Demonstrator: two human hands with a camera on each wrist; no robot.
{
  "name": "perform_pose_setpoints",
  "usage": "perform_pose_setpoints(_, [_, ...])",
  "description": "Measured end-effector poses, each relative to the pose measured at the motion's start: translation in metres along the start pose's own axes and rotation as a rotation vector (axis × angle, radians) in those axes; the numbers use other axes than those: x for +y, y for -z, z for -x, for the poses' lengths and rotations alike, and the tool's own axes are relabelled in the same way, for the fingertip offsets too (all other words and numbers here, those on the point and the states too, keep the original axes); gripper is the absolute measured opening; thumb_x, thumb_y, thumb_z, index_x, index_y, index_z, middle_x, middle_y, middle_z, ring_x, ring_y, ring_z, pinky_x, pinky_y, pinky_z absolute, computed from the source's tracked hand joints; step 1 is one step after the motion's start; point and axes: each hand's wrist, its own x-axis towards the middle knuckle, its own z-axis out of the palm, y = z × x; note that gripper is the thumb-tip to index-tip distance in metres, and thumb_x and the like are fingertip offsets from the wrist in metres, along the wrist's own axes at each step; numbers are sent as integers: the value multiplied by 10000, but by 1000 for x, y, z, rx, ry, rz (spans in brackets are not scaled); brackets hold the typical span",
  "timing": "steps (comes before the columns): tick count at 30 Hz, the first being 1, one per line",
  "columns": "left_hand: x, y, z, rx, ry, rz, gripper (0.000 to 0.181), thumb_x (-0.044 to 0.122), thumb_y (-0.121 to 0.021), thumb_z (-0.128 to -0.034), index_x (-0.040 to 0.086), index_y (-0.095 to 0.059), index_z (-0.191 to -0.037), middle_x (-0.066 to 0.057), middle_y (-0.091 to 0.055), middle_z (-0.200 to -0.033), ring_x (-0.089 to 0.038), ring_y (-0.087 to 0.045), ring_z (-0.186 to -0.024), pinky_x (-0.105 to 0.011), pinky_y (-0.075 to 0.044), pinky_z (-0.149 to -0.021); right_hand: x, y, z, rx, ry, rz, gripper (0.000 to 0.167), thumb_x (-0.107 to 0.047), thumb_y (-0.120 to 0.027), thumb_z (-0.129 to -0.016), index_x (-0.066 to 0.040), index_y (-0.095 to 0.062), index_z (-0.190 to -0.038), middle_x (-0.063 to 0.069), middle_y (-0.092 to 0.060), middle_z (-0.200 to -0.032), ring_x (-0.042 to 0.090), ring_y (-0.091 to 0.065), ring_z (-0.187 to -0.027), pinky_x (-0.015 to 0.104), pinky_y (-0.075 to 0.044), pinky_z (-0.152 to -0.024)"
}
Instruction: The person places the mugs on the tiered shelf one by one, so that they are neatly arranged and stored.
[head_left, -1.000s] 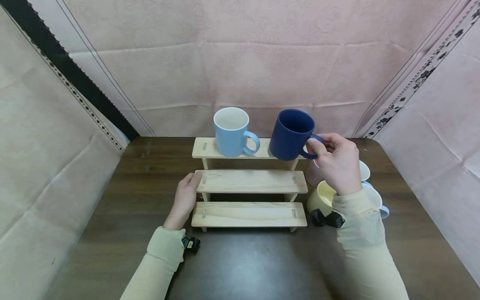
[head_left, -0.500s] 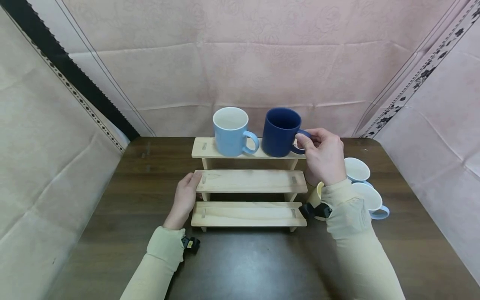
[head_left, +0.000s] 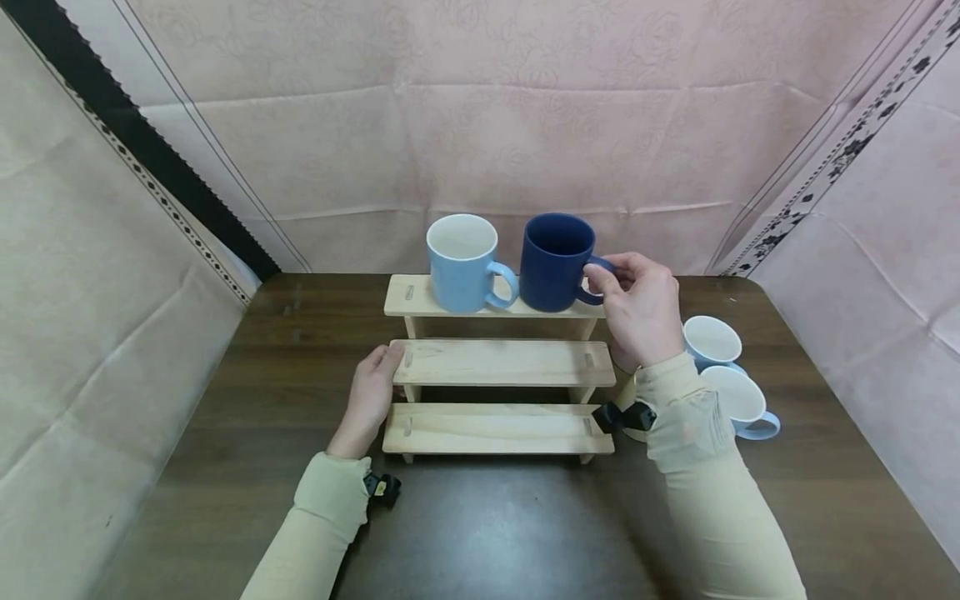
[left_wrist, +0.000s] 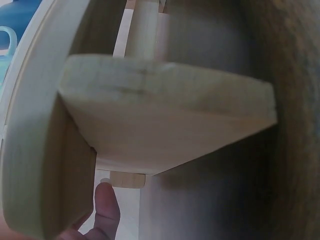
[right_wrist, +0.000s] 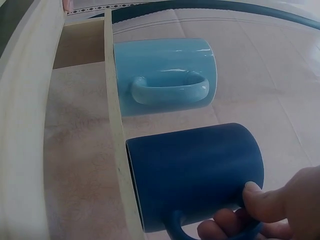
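A three-tier wooden shelf rack [head_left: 502, 363] stands on the table. My left hand [head_left: 369, 396] holds the left end of its middle tier; in the left wrist view a finger [left_wrist: 106, 205] shows past the board. On the top tier, a light blue mug [head_left: 459, 282] sits upright towards the left. To its right is a dark blue mug [head_left: 553, 271], its base at the top board. My right hand [head_left: 641, 312] pinches this mug's handle, thumb against it. The right wrist view shows the dark blue mug [right_wrist: 195, 175] and light blue mug [right_wrist: 165, 60] side by side, apart.
Two light blue mugs with white insides, a rear mug [head_left: 712, 338] and a front mug [head_left: 735, 396], stand right of the rack. A yellow mug [head_left: 636, 433] is mostly hidden behind my right sleeve. Pale cloth [head_left: 480, 150] hangs behind the table [head_left: 487, 525].
My right hand has moved left with the dark blue mug, bringing it upright onto the top tier beside the light blue mug. My left hand has stayed in place.
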Motion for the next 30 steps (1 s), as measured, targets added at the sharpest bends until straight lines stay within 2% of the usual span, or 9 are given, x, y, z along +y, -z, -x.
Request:
perform_pose_setpoints(6, [1,0,1,8,2,5,559,573,-398,-993,38,-560,-958,-76,-497,-789,-382,-490,-821,-455,-445,-748,0,1,3,-15,-6,-6,342,-334,-650,-944,-23,-683,-1083,107,-723,-924,196,-695,-843,324,-533,-741])
perform_pose_setpoints(14, [1,-1,0,14,6,1,526,545,-402,-1004,44,-547,-930,-76,-492,-784,-275,-485,-755,-452,-439,-749,2,-1,6,-8,-24,-11,357,-372,-643,-943,-50,-677,-1095,81,-719,-944,175,-680,-846,252,-504,-692])
perform_pose_setpoints(19, [2,-1,0,16,13,2,470,478,-395,-1031,42,-550,-945,-81,-494,-795,-321,-488,-784,-454,-437,-753,3,-3,7,-6,-20,-29,348,-356,-632,-954,-47,-666,-1110,73,-714,-958,163,-670,-856,215,-488,-699])
perform_pose_setpoints(23, [2,-1,0,16,13,-2,530,538,-395,-1009,38,-568,-987,-82,-512,-814,-338,-498,-809,-458,-447,-757,4,-2,8,-15,-23,-18,367,-370,-629,-952,-58,-649,-1143,81,-704,-1001,185,-662,-893,294,-486,-739])
perform_pose_setpoints(30, [1,-1,1,18,12,-2,591,601,-399,-979,40,-582,-1012,-86,-522,-838,-237,-496,-762,-458,-447,-763,7,7,17,-69,-12,32,580,-383,-618,-956,-60,-433,-1400,141,-642,-1171,283,-629,-1032,473,-459,-876])
